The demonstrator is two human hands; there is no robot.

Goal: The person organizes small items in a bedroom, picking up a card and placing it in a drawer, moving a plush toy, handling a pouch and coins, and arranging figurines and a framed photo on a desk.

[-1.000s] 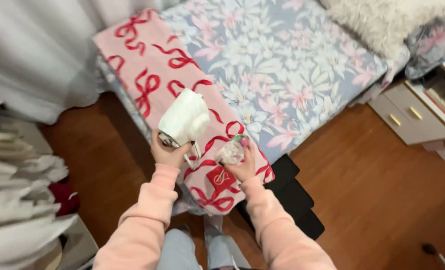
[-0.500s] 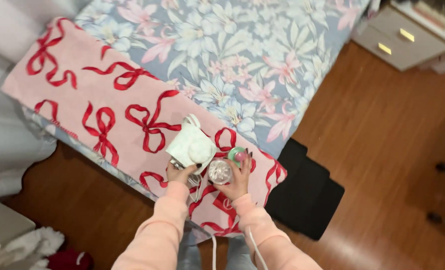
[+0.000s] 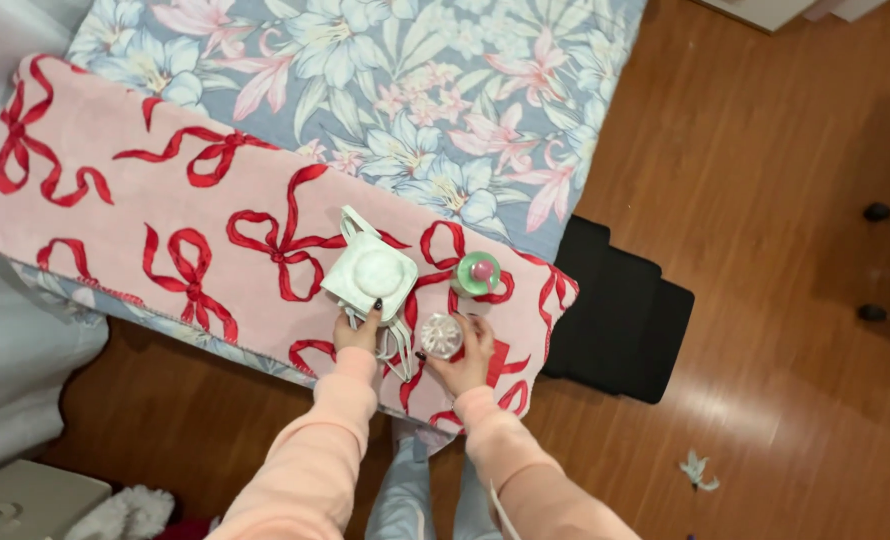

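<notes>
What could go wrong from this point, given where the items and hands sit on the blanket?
The clear jar in the right hand sits near the blanket edge over the floor; it could roll off the soft surface. The cords hanging below the white pouch, held by the left hand, might snag. The green jar may tip.

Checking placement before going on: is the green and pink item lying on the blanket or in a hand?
On the blanket. The green and pink item rests beyond the right hand, untouched.
</notes>
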